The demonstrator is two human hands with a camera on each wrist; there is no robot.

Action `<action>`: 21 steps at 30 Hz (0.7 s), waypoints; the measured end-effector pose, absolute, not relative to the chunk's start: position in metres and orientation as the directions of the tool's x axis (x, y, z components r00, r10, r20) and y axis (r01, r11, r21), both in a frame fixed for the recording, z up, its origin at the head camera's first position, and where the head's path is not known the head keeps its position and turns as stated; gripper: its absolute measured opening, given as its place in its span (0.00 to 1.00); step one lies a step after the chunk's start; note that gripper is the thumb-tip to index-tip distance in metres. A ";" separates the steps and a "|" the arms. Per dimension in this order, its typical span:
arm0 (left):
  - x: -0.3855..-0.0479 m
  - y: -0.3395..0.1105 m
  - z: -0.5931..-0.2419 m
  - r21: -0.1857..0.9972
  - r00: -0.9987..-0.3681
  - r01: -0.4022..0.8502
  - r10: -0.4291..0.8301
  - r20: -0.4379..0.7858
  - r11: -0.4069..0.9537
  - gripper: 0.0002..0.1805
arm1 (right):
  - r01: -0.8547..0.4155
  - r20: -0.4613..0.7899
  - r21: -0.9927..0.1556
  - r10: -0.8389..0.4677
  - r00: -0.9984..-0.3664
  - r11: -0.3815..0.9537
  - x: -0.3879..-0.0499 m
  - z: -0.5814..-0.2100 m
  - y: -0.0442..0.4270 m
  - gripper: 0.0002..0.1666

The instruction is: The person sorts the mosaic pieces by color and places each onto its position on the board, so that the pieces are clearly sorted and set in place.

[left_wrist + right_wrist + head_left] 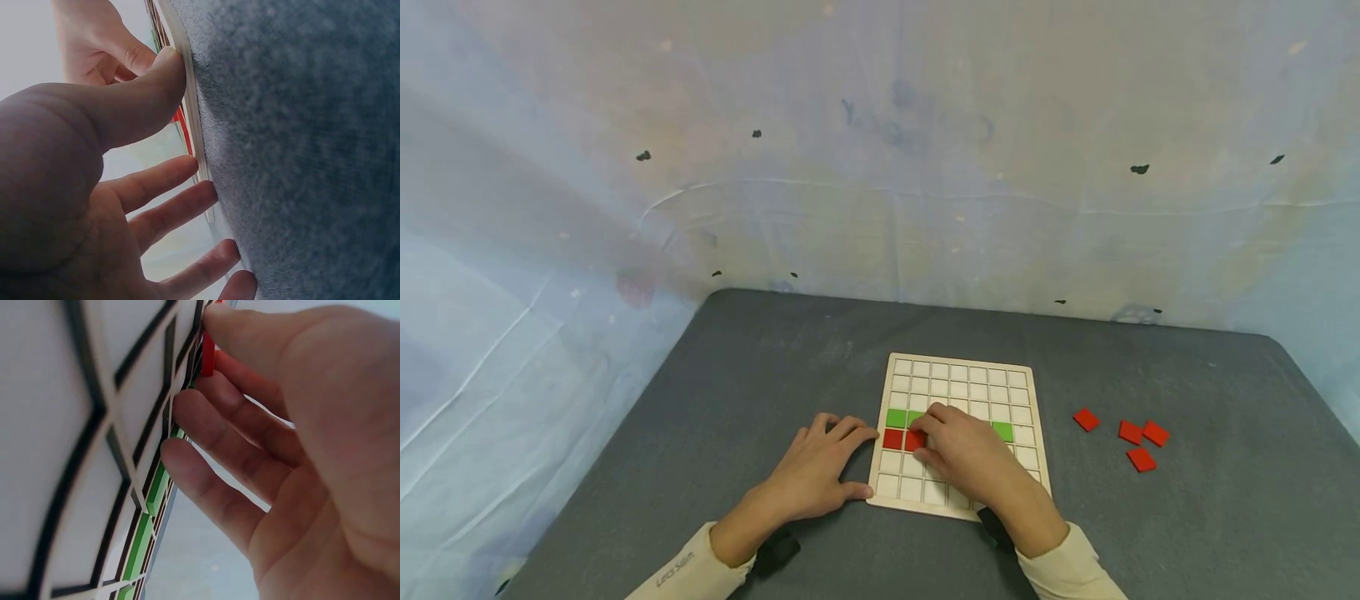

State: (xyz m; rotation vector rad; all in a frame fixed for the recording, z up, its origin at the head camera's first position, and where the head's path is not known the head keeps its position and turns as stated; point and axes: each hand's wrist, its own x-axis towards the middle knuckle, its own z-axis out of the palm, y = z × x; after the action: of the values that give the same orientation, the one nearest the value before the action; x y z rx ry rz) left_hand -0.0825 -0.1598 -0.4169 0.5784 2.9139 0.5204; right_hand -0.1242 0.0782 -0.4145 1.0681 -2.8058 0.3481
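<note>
A pale wooden grid board point(955, 367) lies on the dark table, with green tiles point(897, 418) in one row and a red tile point(892, 439) in the row nearer me. Over the board, my right hand point(973, 454) pinches a second red tile point(207, 353) between thumb and forefinger, beside the first one. Its other fingertips point(181, 453) are close to the board's surface. My left hand point(812, 467) is at the board's left edge, its thumb and fingertips touching the rim and its fingers spread. The right hand hides part of the green row.
Several loose red tiles point(1141, 459) lie on the table to the right of the board. The grey table top point(760, 358) reaches back to a hanging pale sheet point(925, 167), which also covers the left side.
</note>
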 end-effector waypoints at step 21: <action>-0.081 -0.160 -0.416 0.362 -0.916 0.358 0.399 -0.044 0.861 0.37 | -0.673 0.204 -0.210 -0.641 -0.740 0.710 -0.124 -0.415 0.079 0.11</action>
State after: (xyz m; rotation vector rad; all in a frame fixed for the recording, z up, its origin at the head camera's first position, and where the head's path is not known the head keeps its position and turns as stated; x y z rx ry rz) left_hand -0.0814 -0.1597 -0.4159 0.5954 2.9162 0.5335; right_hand -0.1240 0.0795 -0.4145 1.0786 -2.7964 0.4120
